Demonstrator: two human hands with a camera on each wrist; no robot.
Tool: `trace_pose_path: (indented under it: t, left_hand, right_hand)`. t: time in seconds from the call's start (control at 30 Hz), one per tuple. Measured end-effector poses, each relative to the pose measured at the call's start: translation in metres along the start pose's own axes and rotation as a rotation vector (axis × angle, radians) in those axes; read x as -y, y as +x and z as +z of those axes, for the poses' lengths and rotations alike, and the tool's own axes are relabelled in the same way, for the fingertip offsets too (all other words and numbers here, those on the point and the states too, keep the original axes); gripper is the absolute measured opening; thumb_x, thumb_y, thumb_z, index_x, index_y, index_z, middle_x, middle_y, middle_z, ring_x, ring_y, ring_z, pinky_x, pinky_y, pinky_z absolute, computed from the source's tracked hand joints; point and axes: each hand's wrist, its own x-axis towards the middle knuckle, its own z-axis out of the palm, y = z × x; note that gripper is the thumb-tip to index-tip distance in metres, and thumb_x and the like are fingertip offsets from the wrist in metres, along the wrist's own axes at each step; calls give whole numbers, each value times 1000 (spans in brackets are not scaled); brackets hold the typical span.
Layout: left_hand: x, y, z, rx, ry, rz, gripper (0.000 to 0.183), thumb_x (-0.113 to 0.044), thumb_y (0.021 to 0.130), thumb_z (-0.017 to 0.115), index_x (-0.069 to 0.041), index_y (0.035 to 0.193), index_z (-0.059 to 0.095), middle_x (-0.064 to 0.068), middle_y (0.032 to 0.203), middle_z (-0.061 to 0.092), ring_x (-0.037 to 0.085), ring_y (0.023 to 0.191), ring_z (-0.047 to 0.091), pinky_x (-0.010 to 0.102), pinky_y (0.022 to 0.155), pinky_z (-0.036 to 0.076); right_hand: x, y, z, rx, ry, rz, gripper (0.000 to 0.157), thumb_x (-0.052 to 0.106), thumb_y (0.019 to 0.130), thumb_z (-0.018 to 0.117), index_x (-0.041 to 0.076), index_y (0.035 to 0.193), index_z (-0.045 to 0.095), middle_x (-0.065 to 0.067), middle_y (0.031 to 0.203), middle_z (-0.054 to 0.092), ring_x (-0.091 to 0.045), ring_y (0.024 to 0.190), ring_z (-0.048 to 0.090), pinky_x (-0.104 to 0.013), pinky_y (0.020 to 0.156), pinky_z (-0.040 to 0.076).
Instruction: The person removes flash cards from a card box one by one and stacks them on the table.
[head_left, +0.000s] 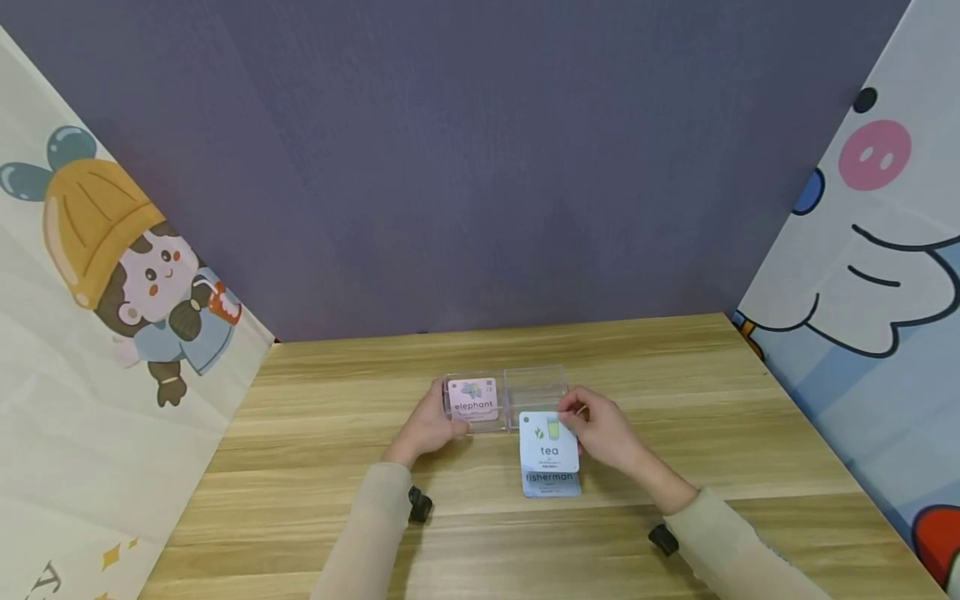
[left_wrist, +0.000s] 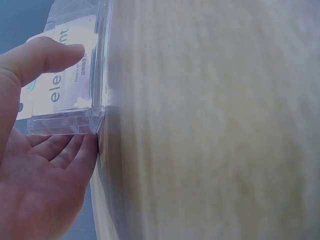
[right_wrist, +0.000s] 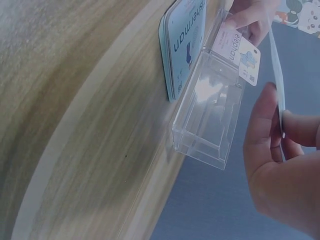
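A clear plastic card box point(head_left: 536, 385) with two compartments side by side stands on the table. Its left compartment holds a pink "elephant" card point(head_left: 474, 397); no card shows in the right one. My left hand point(head_left: 429, 427) grips the box at its left end, thumb over the front by the elephant card and fingers along the side point(left_wrist: 65, 145). Between thumb and fingers, my right hand point(head_left: 606, 430) pinches a white "tea" card point(head_left: 547, 454), raised in front of the right compartment. Below it, partly covered in the head view, lies a stack of blue cards topped by "fisherman" point(right_wrist: 187, 42).
The wooden table point(head_left: 300, 500) ends at a dark blue-grey panel point(head_left: 480, 208) behind the box. Cartoon-printed sheets point(head_left: 67, 375) flank it on both sides. A small black device point(head_left: 420, 505) sits at the left wrist, another point(head_left: 663, 540) at the right.
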Motion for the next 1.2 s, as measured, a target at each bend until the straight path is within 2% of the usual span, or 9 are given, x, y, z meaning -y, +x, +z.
trace_pose_path:
  t: [0.27, 0.5, 1.2]
  left_hand:
    - [0, -1, 0, 1, -6, 22, 107, -1, 68, 82, 4, 156, 21, 15, 123, 60, 25, 103, 61, 48, 104, 47]
    - [-1, -1, -1, -1, -3, 21, 107, -1, 68, 83, 4, 156, 23, 14, 122, 60, 25, 102, 62, 48, 103, 47]
    - [-4, -2, -1, 4, -1, 12, 106, -2, 69, 83, 5, 156, 22, 15, 123, 59, 24, 102, 61, 48, 103, 47]
  right_hand:
    - [0, -1, 0, 16, -7, 6, 5, 1, 97, 62, 3, 102, 64, -7, 91, 61, -19, 68, 56, -26, 46, 49]
    - [-3, -2, 1, 28, 4, -9, 5, -1, 97, 62, 2, 100, 63, -7, 90, 62, -19, 66, 56, -26, 46, 50]
    - [-5, -1, 5, 41, -48, 37, 5, 0, 96, 63, 2, 100, 64, -6, 88, 61, -17, 71, 56, -26, 48, 50]
